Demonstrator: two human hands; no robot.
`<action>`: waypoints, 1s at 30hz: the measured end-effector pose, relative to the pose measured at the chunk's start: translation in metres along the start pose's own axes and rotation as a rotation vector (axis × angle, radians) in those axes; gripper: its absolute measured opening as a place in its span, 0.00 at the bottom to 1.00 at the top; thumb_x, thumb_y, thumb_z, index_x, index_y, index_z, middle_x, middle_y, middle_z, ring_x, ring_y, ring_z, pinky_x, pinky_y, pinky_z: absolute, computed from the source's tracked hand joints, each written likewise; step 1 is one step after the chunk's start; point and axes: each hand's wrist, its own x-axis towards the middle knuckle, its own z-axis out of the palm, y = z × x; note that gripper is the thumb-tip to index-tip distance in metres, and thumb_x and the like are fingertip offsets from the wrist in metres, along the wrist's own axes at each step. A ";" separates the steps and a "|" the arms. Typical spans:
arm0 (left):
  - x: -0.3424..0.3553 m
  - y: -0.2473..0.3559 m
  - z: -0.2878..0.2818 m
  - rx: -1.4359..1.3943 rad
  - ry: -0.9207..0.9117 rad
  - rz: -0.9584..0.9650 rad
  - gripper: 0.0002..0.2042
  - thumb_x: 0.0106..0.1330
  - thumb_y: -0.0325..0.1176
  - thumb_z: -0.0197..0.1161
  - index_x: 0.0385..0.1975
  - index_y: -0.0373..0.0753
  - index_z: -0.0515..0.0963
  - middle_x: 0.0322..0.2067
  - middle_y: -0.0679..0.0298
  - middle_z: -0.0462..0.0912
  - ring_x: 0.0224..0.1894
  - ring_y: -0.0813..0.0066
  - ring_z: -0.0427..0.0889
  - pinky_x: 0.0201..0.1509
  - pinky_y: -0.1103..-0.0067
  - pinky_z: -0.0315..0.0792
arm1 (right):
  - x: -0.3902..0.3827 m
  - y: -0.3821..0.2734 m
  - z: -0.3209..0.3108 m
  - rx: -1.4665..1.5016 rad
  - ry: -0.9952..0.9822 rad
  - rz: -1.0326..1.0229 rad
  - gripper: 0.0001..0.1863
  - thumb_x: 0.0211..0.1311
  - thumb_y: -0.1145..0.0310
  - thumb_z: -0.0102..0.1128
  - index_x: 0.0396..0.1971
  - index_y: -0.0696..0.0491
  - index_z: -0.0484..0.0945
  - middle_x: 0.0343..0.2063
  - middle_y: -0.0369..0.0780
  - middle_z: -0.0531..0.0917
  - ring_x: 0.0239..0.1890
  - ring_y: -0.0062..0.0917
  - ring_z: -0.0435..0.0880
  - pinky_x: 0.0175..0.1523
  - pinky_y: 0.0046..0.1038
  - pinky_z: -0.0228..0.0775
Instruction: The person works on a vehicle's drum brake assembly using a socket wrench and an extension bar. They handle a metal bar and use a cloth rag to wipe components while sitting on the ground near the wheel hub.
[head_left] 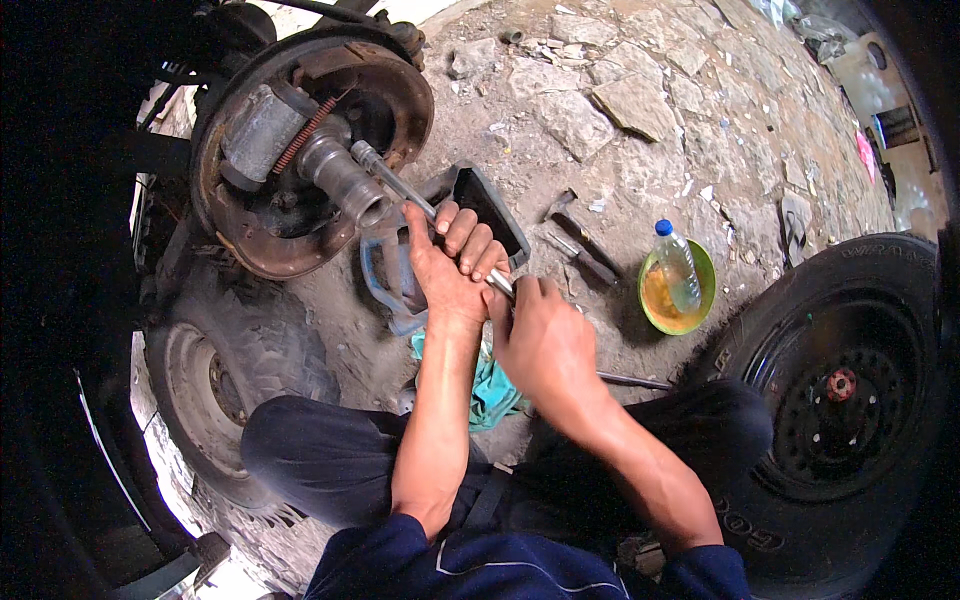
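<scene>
One rod (pixel 400 187) — through left grip (pixel 446 272); into right grip (pixel 546 340).

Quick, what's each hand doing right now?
Left hand: closed, its fingers curled over a metal bar.
Right hand: closed, holding the same bar nearer the person's body.

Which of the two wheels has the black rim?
The right wheel, beside the person's right knee: black rim, reddish centre. The left wheel has a pale, dusty rim.
</scene>
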 end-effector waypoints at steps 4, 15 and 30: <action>-0.002 -0.002 0.009 -0.042 0.078 0.002 0.27 0.64 0.61 0.47 0.16 0.43 0.64 0.09 0.74 0.55 0.08 0.85 0.51 0.09 0.85 0.50 | -0.006 0.005 0.013 -0.045 0.088 -0.091 0.18 0.63 0.58 0.50 0.27 0.60 0.70 0.22 0.52 0.78 0.23 0.47 0.80 0.27 0.42 0.71; -0.002 0.002 0.005 0.061 0.151 -0.089 0.21 0.64 0.39 0.54 0.10 0.49 0.55 0.07 0.75 0.50 0.07 0.84 0.50 0.10 0.85 0.48 | 0.013 0.008 0.007 0.051 -0.125 -0.034 0.20 0.64 0.57 0.47 0.26 0.61 0.74 0.15 0.56 0.77 0.21 0.47 0.80 0.26 0.44 0.72; -0.012 -0.009 0.035 0.204 0.291 0.152 0.16 0.71 0.47 0.41 0.27 0.42 0.64 0.20 0.71 0.62 0.24 0.78 0.63 0.33 0.78 0.63 | 0.021 0.011 -0.022 0.378 -0.274 0.130 0.26 0.63 0.48 0.49 0.22 0.59 0.75 0.10 0.43 0.72 0.14 0.32 0.72 0.23 0.32 0.64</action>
